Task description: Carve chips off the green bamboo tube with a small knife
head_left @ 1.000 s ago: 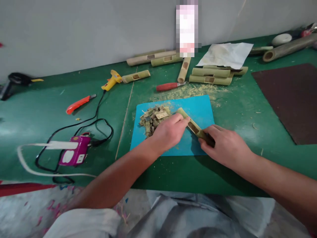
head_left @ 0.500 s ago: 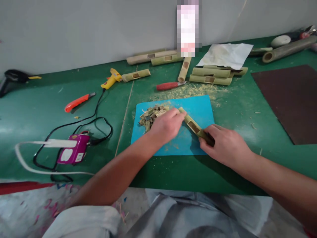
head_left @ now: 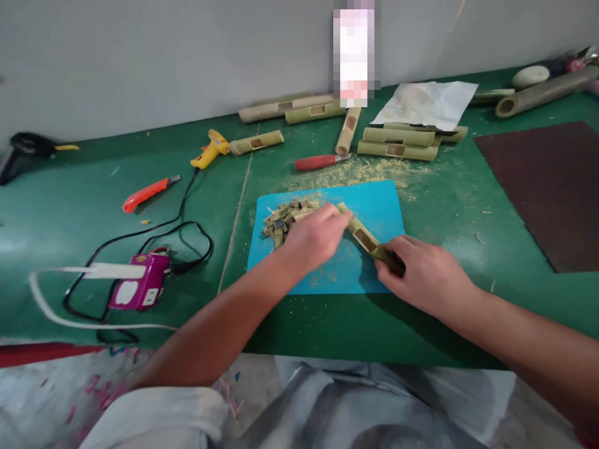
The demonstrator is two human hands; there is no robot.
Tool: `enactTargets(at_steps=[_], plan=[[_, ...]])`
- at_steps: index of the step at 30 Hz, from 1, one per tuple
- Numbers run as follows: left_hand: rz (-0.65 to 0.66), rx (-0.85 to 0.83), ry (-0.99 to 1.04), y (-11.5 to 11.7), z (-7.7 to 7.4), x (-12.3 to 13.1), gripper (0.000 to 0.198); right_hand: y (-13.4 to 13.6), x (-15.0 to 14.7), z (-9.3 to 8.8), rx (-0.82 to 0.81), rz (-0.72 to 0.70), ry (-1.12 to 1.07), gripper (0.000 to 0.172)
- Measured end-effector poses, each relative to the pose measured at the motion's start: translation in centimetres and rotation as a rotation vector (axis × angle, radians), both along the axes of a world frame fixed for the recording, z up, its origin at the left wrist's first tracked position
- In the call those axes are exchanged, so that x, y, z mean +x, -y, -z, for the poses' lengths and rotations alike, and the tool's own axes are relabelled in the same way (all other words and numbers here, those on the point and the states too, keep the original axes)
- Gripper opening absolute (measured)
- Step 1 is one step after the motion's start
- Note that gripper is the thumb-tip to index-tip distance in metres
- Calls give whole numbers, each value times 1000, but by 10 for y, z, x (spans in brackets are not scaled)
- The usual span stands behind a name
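A green bamboo tube with a rectangular opening cut in its side lies slantwise over a blue sheet. My left hand is closed on its far end, fingers partly hidden behind the knuckles. Around the near end my right hand is wrapped, thumb below and fingers on top. Beside my left hand, on the sheet, is a heap of bamboo chips, partly covered by that hand. Beyond the sheet lies a red-handled knife among pale shavings.
More cut bamboo tubes lie at the back, some under a white paper. Leftward are a yellow glue gun, an orange utility knife and a purple power strip with loose cords. A dark brown board lies right.
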State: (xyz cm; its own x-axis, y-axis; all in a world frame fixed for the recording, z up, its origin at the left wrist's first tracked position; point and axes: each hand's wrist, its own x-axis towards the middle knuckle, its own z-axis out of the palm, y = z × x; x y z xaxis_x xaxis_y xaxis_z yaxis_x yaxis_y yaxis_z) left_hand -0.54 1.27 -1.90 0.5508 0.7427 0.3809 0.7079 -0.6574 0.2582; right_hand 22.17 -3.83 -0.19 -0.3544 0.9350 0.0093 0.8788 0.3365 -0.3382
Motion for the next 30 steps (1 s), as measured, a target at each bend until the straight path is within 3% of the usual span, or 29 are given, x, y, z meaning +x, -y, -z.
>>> enactTargets(at_steps=[30], plan=[[-31, 48, 16, 4, 0, -1, 31, 2, 1, 4, 29, -22, -25, 18]])
